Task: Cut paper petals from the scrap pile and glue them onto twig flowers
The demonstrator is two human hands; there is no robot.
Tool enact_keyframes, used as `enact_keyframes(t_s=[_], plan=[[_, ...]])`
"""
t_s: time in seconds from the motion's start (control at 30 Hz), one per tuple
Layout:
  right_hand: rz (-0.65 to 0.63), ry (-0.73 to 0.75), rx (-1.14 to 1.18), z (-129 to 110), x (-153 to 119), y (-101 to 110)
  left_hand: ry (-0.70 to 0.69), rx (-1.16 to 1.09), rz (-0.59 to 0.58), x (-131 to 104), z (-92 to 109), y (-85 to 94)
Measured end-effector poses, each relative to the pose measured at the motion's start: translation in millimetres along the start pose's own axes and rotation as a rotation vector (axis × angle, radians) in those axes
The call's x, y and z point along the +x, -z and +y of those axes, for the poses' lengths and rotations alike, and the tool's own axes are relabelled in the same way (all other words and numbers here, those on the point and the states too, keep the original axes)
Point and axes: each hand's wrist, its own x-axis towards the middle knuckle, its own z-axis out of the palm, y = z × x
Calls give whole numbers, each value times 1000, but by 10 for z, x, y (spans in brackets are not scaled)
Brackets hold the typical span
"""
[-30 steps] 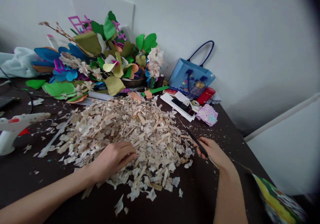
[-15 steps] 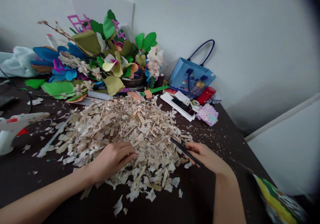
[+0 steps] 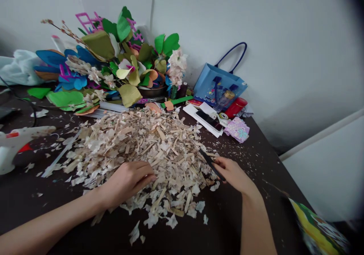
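Observation:
A wide heap of pale, dry petal-like scraps and short strips (image 3: 167,145) covers the middle of the dark table (image 3: 216,221). My left hand (image 3: 132,181) rests on the heap's near left side, fingers curled together with the tips at the scraps; whatever they pinch is too small to make out. At the heap's right edge my right hand (image 3: 230,173) grips a thin black tool (image 3: 209,162), its far end pointing up and left over the scraps.
A white glue gun (image 3: 14,145) lies at the left. Behind the heap are coloured cloth flowers and leaves (image 3: 99,46). A blue bag (image 3: 216,84), a phone (image 3: 209,120) and a patterned pouch (image 3: 238,129) sit at the back right. A yellow-green packet (image 3: 315,224) is lower right.
The black tool has shifted slightly right and turned steeper in my right hand, which has moved a little upward. My left hand has stayed nearly still.

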Motion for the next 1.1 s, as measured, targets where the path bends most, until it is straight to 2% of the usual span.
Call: enact_keyframes(t_s=[0.07,0.13,0.37,0.53,0.6,0.8,1.03,1.1], plan=[[60,-18,-3,3,4,18,4,-1,2,-2,5,6],[55,8,-1,-9,0,23,5,-9,-5,-3,7,8],[-85,157,-148,-149,-51,-77,1,-17,2,-1,-13,-11],[-255,254,-163,-244,-119,-111,3,-20,-7,-5,-17,-17],[-247,271,-136,-264,-127,-117,4,-20,-10,-10,-19,-22],[-72,215,-184,-274,-58,-182,12,-24,-20,-11,-25,-34],[-245,280,-191,-286,-98,-162,8,-25,-23,3,9,-5],[-254,277,-168,-248,-106,-114,10,-24,-19,3,15,-1]])
